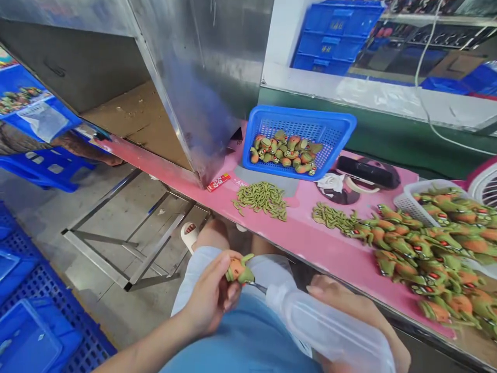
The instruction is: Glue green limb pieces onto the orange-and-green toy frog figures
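My left hand (213,291) has its fingers closed around a small green and orange toy figure (237,270), held above my lap. A thin green piece sticks up from the figure's top. In my right hand (357,311) is a translucent squeeze bottle (330,324), tilted so its narrow metal tip meets or nearly meets the figure's lower edge. Whether tip and figure touch, I cannot tell. On the pink table in front lie a pile of small green curved pieces (264,199) and a second, smaller pile of green pieces (334,217).
Several similar figures fill a blue basket (337,122). More figures (430,259) are heaped at the table's right, beside a white basket (407,202). A black cylindrical object (367,172) lies behind. A metal cabinet (217,77) stands at left; another person's arm (77,142) shows beyond.
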Available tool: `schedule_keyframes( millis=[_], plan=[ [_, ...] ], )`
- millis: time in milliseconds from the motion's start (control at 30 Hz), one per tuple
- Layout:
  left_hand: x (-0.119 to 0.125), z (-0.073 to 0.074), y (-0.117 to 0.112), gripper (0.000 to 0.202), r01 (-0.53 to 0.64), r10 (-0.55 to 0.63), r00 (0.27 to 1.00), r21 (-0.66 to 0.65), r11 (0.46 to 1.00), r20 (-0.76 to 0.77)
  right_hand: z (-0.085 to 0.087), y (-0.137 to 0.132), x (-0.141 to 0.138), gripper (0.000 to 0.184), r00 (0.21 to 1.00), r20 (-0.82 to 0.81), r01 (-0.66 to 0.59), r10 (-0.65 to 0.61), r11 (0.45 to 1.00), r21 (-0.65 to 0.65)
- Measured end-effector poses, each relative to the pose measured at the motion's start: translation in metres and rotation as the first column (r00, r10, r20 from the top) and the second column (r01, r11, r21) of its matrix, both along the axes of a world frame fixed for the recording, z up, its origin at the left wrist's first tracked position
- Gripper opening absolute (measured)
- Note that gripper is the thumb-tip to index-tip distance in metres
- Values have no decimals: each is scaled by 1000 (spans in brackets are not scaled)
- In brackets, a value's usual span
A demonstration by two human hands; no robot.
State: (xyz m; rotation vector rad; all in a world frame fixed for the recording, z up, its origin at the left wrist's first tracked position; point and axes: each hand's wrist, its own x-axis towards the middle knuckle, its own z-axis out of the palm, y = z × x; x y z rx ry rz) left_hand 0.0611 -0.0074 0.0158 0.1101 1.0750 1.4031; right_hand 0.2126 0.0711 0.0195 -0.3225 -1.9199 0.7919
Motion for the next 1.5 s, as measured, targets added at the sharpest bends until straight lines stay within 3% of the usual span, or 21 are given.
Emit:
schedule_keyframes(
  millis=[167, 400, 733, 1100, 1500],
  plan=[
    [0, 3, 0, 44, -10, 12, 998, 25, 1000, -64, 16, 1, -3, 39, 989, -6, -151, 151, 986, -67],
    [-1, 6, 0, 44, -16, 18, 996, 15, 1000, -83, 13, -3, -15, 33, 985, -168, -46, 44, 999, -7],
    [-1, 4, 1, 43, 4, -2, 995, 20, 1000, -97, 16, -1, -10, 29, 994, -70, -89, 88, 996, 0],
    [0, 6, 2, 45, -1, 1, 995, -2, 1000, -98, 17, 2, -12, 28, 987, -85, -132, 133, 991, 8],
    [0, 6, 1, 44, -8, 9, 996, 2, 1000, -91, 19, -1, -11, 24, 995, -51, -84, 85, 996, 16]
  ],
)
